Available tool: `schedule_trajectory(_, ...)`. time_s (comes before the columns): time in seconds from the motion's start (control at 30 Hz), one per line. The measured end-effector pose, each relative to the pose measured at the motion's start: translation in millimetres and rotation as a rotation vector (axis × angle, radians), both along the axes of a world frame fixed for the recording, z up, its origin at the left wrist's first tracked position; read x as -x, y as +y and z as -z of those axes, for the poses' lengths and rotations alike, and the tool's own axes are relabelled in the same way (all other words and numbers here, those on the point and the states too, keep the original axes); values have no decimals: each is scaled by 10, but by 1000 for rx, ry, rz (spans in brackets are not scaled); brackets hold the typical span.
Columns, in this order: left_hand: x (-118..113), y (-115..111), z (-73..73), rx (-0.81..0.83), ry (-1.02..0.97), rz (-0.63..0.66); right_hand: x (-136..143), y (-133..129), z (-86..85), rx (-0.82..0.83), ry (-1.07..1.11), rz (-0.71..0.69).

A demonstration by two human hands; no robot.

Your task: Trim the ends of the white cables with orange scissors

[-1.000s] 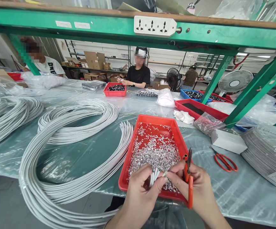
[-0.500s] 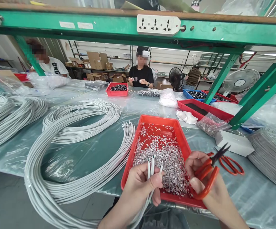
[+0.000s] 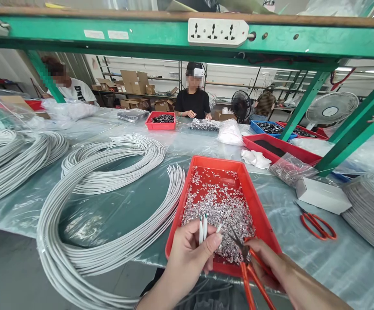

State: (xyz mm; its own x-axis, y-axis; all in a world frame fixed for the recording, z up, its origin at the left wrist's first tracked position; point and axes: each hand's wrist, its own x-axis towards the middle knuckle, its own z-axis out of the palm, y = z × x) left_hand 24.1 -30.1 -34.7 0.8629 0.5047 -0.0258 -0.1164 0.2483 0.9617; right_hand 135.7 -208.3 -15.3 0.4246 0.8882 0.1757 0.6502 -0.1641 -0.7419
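Several white cable ends (image 3: 205, 227) stick up from my left hand (image 3: 190, 254), which pinches them between thumb and fingers. One end leans right, toward the scissors. My right hand (image 3: 269, 260) grips orange-handled scissors (image 3: 245, 254), with the dark blades pointing up and left near that leaning end. The blades look slightly apart; whether they touch the cable I cannot tell. Under both hands lies a red tray (image 3: 261, 206) holding many small silvery scraps (image 3: 217, 206). A large coil of white cable (image 3: 53, 215) lies to the left of the tray.
Another pair of orange-handled scissors (image 3: 317, 224) lies right of the tray, by a white box (image 3: 323, 196). Grey cable coils (image 3: 372, 211) sit at far right. A green shelf beam (image 3: 148, 32) crosses overhead. A co-worker (image 3: 193, 97) sits across the table.
My right hand has turned and lowered the scissors, bringing the blades left toward the cable ends. My left hand keeps its hold. The co-worker opposite has lowered both hands to the table.
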Motion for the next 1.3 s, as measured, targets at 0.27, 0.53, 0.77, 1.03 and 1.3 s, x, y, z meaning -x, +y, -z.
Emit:
schedule_trajectory(0.27, 56, -67, -27, -103, 48, 10, -32, 89, -15, 13, -180, -60)
schedule_trajectory(0.53, 65, 48, -17, 363, -250, 241, -159, -30, 102, 48, -109, -40)
schedule_trajectory(0.77, 45, -45, 26, 425, -259, 364, -78, 236, 23, -244, 526, -54)
schedule_trajectory(1.03, 56, -93, 39, 607, -117, 684, -1, 515, 81, -359, 640, -269)
schedule_trajectory(1.3, 50, -62, 26, 583, -93, 712, 56, 491, 152, -441, 777, -154)
